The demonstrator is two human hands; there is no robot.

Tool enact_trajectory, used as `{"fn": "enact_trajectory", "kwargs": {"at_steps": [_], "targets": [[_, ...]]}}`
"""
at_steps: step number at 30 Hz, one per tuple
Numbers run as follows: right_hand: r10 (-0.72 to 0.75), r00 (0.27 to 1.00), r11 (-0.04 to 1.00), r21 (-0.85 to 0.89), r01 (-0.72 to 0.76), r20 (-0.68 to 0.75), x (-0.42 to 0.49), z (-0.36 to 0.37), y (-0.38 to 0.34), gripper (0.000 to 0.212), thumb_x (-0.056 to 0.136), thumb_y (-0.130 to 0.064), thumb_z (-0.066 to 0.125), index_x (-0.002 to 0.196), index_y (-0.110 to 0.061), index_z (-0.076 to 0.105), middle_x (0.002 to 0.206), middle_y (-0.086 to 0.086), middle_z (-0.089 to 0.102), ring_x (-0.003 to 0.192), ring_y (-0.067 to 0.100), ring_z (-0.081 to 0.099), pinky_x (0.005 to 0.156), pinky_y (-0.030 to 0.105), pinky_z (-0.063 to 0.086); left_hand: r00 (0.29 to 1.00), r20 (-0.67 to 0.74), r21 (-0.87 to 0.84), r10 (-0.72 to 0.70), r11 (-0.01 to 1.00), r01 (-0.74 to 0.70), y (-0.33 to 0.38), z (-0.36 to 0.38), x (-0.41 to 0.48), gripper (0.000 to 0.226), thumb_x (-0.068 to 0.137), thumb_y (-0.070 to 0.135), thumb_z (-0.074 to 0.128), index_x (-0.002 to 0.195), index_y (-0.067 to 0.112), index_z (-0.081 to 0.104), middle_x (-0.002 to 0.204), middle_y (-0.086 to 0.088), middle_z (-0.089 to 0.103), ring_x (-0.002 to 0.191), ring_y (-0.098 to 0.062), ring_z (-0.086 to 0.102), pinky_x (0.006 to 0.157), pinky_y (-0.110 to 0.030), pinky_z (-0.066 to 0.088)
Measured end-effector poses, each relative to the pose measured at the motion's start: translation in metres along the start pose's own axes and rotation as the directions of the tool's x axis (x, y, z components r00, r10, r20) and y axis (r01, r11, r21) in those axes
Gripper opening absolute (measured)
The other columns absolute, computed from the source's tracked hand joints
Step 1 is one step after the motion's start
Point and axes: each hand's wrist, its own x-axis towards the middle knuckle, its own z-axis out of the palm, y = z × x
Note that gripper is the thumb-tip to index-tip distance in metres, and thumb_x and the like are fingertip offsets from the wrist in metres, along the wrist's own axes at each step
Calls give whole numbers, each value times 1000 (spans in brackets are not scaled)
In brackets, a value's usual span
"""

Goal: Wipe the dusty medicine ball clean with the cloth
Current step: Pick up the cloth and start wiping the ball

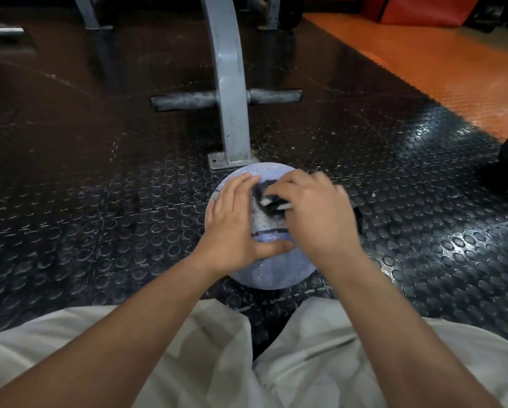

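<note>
Cloth (271, 203) in right hand (314, 214), atop ball (276, 275)

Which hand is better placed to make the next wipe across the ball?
Probably the right hand: it grips the dark cloth on top of the ball, while the left hand lies flat on it, steadying it.

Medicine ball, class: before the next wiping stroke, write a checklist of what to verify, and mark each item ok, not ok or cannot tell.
1. Medicine ball rests on the studded floor: ok.
2. Left hand lies flat on the ball, steadying it: ok.
3. Right hand grips the cloth: ok.
4. Cloth touches the top of the ball: ok.
5. Ball free of dust: not ok, a greyish speckled film shows on it.
6. Gap between the ball and the grey frame leg behind it: cannot tell.
</note>
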Motion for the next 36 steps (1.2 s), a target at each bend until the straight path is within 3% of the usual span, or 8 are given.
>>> {"fn": "enact_trajectory", "kwargs": {"at_steps": [4,11,16,20,25,30,33,36], "targets": [[189,982,980,61,-187,-28,3,-6,26,51,85,2,46,124,-29,61,125,-6,56,106,24,46,83,36,35,1000,-7,63,16,998,-15,5,8,0,117,56,84,46,152,23,19,160,8,13,148,-7,4,120,-49,9],[7,995,993,-120,-18,-95,-7,9,-25,29,77,-20,49,89,-27,75,89,-5,65,82,24,59,65,34,42,999,-28,13,22,1000,-22,-3,3,-5,119,54,73,46,152,13,20,151,17,9,149,-13,6,120,-48,8],[150,988,987,-44,-151,-37,-5,1,5,49,89,-7,51,132,-31,54,127,-3,50,111,26,44,86,38,35,1000,-21,25,20,1000,-19,-4,5,-4,117,56,82,50,153,23,20,160,10,13,148,-7,4,121,-46,7],[211,975,977,2,-211,-69,-2,4,9,46,89,-6,46,128,-27,58,124,4,54,107,32,46,85,42,36,999,-35,54,35,998,-33,1,9,0,118,55,82,49,152,21,22,161,7,15,149,-12,6,121,-48,8],[1,997,998,-65,-6,-73,-8,9,-19,39,59,-23,85,96,-28,73,96,-3,64,90,26,56,74,38,37,995,-47,23,85,996,-84,-13,3,-4,117,57,75,56,151,12,25,157,4,21,149,-17,14,119,-53,16],[127,991,991,33,-126,-37,-10,2,1,43,91,-11,47,125,-35,58,122,-3,47,114,23,42,89,40,28,995,-22,84,97,992,-95,-18,0,-5,126,52,79,60,151,11,22,159,-6,20,148,-20,16,119,-54,18],[213,976,976,48,-211,-37,-13,0,9,44,93,-12,44,129,-35,54,124,-1,44,114,24,42,91,40,29,996,-9,128,85,988,-83,-11,4,-7,127,52,80,56,151,8,22,159,-10,20,148,-24,15,120,-53,16],[115,993,993,34,-115,-12,-21,3,-2,38,91,-17,52,125,-31,59,122,-1,48,112,26,43,90,39,30,994,-28,166,109,981,-103,-8,8,-7,125,54,79,57,148,2,28,155,-16,27,146,-31,22,116,-59,23]]}}
